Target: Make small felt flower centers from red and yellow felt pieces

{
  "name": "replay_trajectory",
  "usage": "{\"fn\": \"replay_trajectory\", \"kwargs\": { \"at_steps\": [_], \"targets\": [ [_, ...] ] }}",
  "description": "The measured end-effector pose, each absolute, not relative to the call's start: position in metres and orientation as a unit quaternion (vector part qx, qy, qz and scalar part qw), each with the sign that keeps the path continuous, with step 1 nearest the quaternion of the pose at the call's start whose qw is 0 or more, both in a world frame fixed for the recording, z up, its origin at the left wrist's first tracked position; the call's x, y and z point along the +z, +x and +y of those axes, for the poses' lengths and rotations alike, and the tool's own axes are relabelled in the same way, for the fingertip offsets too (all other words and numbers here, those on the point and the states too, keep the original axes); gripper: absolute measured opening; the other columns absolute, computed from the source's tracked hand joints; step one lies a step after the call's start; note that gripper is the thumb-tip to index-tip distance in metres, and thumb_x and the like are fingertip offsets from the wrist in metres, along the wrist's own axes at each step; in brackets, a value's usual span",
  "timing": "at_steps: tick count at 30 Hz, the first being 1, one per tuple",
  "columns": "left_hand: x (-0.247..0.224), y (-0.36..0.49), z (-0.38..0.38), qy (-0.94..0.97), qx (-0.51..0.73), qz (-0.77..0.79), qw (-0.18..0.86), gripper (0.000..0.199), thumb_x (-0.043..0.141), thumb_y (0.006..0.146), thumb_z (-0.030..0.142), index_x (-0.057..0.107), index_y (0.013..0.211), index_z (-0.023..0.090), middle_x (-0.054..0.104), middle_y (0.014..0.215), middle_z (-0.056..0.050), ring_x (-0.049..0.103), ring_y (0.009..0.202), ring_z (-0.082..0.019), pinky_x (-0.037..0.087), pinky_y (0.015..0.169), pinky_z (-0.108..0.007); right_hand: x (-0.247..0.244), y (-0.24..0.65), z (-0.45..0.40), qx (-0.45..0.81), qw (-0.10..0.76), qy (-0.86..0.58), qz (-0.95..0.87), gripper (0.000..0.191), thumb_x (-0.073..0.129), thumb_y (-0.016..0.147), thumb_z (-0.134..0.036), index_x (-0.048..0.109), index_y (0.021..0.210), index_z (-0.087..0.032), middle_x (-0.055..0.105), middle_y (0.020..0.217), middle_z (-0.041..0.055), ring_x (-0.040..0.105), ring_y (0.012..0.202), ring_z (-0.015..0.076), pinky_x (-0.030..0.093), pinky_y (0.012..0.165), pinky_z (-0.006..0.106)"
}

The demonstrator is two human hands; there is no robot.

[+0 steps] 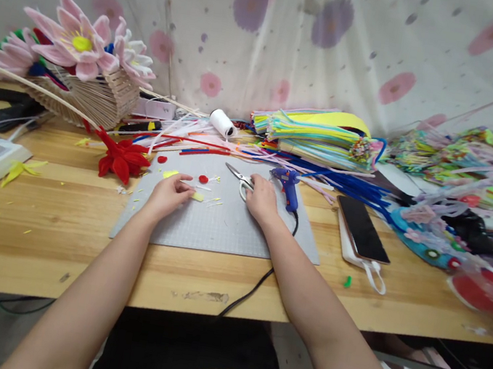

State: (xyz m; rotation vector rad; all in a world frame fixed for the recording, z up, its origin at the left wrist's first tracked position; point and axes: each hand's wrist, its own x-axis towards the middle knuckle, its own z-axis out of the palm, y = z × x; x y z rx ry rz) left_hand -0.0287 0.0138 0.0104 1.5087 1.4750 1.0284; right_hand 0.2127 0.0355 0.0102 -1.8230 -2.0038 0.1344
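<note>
On the gray mat (pixel 220 233), our L hand (pixel 170 196) is half-curled, fingertips by a sm. yellow pc. (pixel 198 197); can't tell if it's gripped. Our R hand (pixel 262 198) grasps the scissors (pixel 244 189) by the handles, just L of the blue glue gun (pixel 289 192). Phone (pixel 364 228) lies at R, red flower (pixel 122 157) at L. Behind: white spool (pixel 221 122), fuzzy stems (pixel 320 135), basket (pixel 100 100) w/ pink flowers (pixel 75 39), then patterned curtain (pixel 275 64).

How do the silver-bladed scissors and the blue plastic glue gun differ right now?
The scissors are slim, with pale loop handles; the glue gun is chunky and pistol-shaped.
The right hand is at the scissors' handles; no hand is on the glue gun.
The glue gun has a black cord; the scissors have none.
Both are over the grey mat.
</note>
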Motion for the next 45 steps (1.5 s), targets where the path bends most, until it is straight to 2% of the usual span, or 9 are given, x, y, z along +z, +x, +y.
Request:
{"fn": "replay_trajectory", "kwargs": {
  "at_steps": [6, 11, 16, 20, 25, 31, 37, 45],
  "targets": [
    [0.014, -0.033, 0.011, 0.647, 0.355, 0.633, 0.233, 0.040, 0.056, 0.070, 0.026, 0.059, 0.109, 0.021, 0.071, 0.086, -0.003, 0.064, 0.076, -0.017, 0.048, 0.077, -0.031, 0.011, 0.212, 0.035, 0.046, 0.207, -0.665, -0.716, 0.035, 0.049, 0.081, -0.017, 0.053, 0.115, -0.013, 0.061, 0.110, 0.0141, 0.052, 0.103, 0.0251, 0.037, 0.089, 0.036],
    [0.022, -0.035, 0.010, 0.631, 0.335, 0.663, 0.221, 0.036, 0.051, 0.071, 0.021, 0.062, 0.106, 0.023, 0.072, 0.088, -0.002, 0.064, 0.078, -0.017, 0.047, 0.075, -0.030, 0.018, 0.209, 0.030, 0.033, 0.264, -0.660, -0.703, 0.029, 0.043, 0.087, -0.024, 0.056, 0.111, -0.013, 0.062, 0.109, 0.0126, 0.051, 0.104, 0.0240, 0.035, 0.090, 0.034],
    [0.019, -0.032, 0.013, 0.616, 0.371, 0.678, 0.148, 0.041, 0.057, 0.073, 0.027, 0.057, 0.114, 0.021, 0.070, 0.094, -0.004, 0.062, 0.077, -0.018, 0.046, 0.077, -0.033, 0.021, 0.202, 0.025, 0.041, 0.322, -0.594, -0.736, 0.025, 0.041, 0.088, -0.023, 0.059, 0.103, -0.015, 0.064, 0.097, 0.0085, 0.053, 0.095, 0.0204, 0.037, 0.087, 0.030],
    [0.012, -0.021, 0.019, 0.671, 0.351, 0.640, 0.131, 0.046, 0.061, 0.071, 0.020, 0.054, 0.117, 0.023, 0.068, 0.095, -0.003, 0.058, 0.093, -0.020, 0.044, 0.084, -0.033, 0.018, 0.186, 0.021, 0.060, 0.307, -0.528, -0.790, 0.025, 0.041, 0.087, -0.018, 0.058, 0.104, -0.016, 0.064, 0.097, 0.0081, 0.053, 0.095, 0.0197, 0.038, 0.087, 0.030],
    [0.010, -0.010, 0.025, 0.695, 0.309, 0.641, 0.104, 0.044, 0.058, 0.074, 0.018, 0.055, 0.118, 0.024, 0.069, 0.088, -0.003, 0.056, 0.098, -0.023, 0.042, 0.083, -0.036, 0.016, 0.173, 0.015, 0.063, 0.287, -0.493, -0.819, 0.027, 0.039, 0.087, -0.016, 0.056, 0.108, -0.017, 0.064, 0.100, 0.0072, 0.053, 0.096, 0.0191, 0.037, 0.088, 0.031],
    [0.014, -0.013, 0.021, 0.661, 0.344, 0.658, 0.112, 0.040, 0.060, 0.075, 0.024, 0.057, 0.115, 0.021, 0.072, 0.087, -0.003, 0.060, 0.091, -0.022, 0.043, 0.083, -0.035, 0.018, 0.173, 0.020, 0.096, 0.314, -0.501, -0.800, 0.026, 0.048, 0.082, -0.016, 0.054, 0.108, -0.017, 0.065, 0.096, 0.0046, 0.054, 0.091, 0.0171, 0.039, 0.084, 0.029],
    [0.015, -0.014, 0.019, 0.637, 0.373, 0.662, 0.133, 0.037, 0.061, 0.076, 0.027, 0.060, 0.113, 0.020, 0.072, 0.086, -0.003, 0.063, 0.092, -0.020, 0.043, 0.084, -0.033, 0.019, 0.145, 0.034, 0.174, 0.281, -0.457, -0.826, 0.043, 0.060, 0.074, -0.017, 0.047, 0.115, -0.019, 0.066, 0.100, 0.0024, 0.054, 0.089, 0.0176, 0.039, 0.080, 0.031],
    [0.008, -0.022, 0.024, 0.558, 0.473, 0.642, 0.228, 0.038, 0.066, 0.070, 0.028, 0.061, 0.106, 0.018, 0.072, 0.082, -0.005, 0.066, 0.079, -0.018, 0.047, 0.078, -0.032, 0.013, 0.120, 0.052, 0.134, 0.262, -0.482, -0.825, 0.030, 0.051, 0.081, -0.015, 0.051, 0.110, -0.019, 0.066, 0.088, 0.0040, 0.053, 0.090, 0.0193, 0.039, 0.079, 0.031]
  ]
}}
